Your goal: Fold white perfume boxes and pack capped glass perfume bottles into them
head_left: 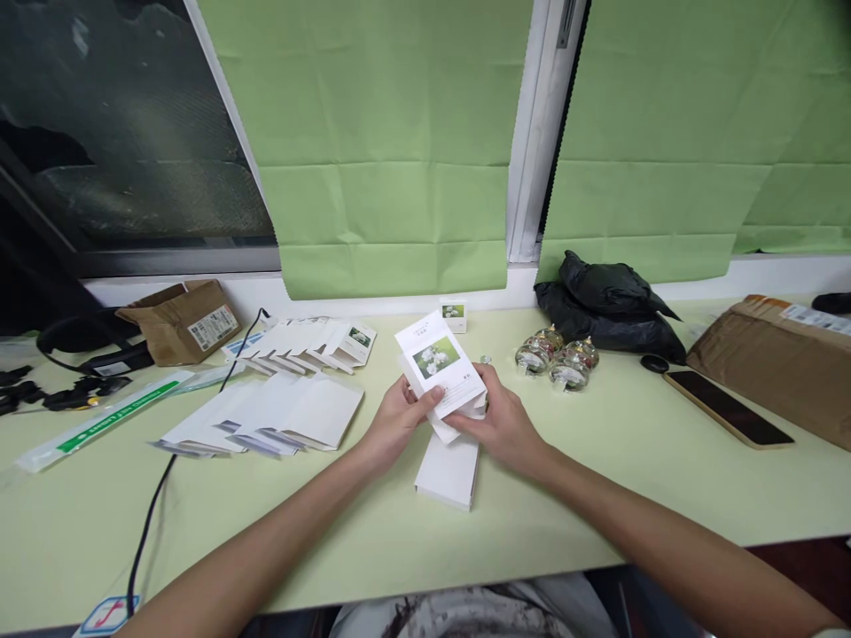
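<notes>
Above the middle of the table, a small white paper box (458,390) with a picture of white flowers is tilted towards me. My left hand (394,421) grips its lower left side, thumb on the printed face. Fingers of my right hand (511,421) close around its right side, and more white card shows beneath it. Under my hands a plain white box (447,474) lies on the table. To the left are overlapping flat white boxes (319,409) and, behind them, a row of white boxes (302,341) with flower pictures. Another small flower box (454,315) stands beyond my hands.
Two shiny glass-like ornaments (572,365) stand right of my hands, before a black plastic bag (608,310). A phone (728,408) and brown parcel (777,368) lie at right. An open carton (179,323), black cable (152,518) and green-striped sleeve (113,419) are at left.
</notes>
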A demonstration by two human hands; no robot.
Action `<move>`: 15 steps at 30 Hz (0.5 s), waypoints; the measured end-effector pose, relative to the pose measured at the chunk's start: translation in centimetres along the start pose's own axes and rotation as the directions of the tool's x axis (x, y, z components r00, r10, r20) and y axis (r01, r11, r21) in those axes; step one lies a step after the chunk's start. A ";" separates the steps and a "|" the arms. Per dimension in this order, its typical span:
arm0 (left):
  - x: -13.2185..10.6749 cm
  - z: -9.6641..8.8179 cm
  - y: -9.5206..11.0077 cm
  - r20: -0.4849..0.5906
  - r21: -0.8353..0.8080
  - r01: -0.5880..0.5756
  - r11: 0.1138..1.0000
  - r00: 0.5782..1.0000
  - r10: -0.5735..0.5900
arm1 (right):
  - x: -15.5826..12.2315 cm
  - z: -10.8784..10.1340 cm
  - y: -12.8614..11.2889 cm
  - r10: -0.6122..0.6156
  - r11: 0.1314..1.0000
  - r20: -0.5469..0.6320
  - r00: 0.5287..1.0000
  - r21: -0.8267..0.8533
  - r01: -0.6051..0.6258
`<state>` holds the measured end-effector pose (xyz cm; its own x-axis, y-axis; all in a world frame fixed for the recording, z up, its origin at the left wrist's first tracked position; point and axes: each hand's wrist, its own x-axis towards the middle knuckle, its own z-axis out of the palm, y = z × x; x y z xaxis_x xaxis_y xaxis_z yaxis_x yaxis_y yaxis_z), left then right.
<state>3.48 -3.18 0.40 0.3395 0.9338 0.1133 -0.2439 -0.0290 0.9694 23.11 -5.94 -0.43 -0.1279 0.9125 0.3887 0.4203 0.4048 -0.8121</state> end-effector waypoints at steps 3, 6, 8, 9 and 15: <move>0.2 -0.2 0.1 -0.038 0.032 0.002 0.999 0.999 -0.001 | -0.2 -0.1 -0.1 -0.012 1.000 0.033 0.999 0.010 0.012; 0.4 -0.6 0.4 -0.118 0.088 -0.043 0.995 0.992 0.054 | -0.2 -0.2 0.1 -0.104 0.987 0.061 0.993 0.130 0.095; 0.6 -0.9 0.6 -0.138 0.132 -0.073 0.989 0.986 0.091 | 0.0 -0.1 0.4 -0.110 0.958 0.059 0.992 0.274 0.090; 0.6 -1.0 0.7 -0.126 0.140 -0.076 0.987 0.988 0.094 | 0.1 0.0 0.5 -0.081 0.939 0.051 0.995 0.339 0.059; 0.9 -1.8 0.3 -0.031 0.055 0.016 0.998 0.999 -0.014 | 0.8 0.6 1.5 0.086 0.871 0.071 0.994 0.480 -0.109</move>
<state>2.07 -1.71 0.44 0.3143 0.9448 0.0927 -0.1879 -0.0338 0.9816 23.13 -4.56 -1.63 -0.1549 0.9457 0.2856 -0.0509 0.2811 -0.9583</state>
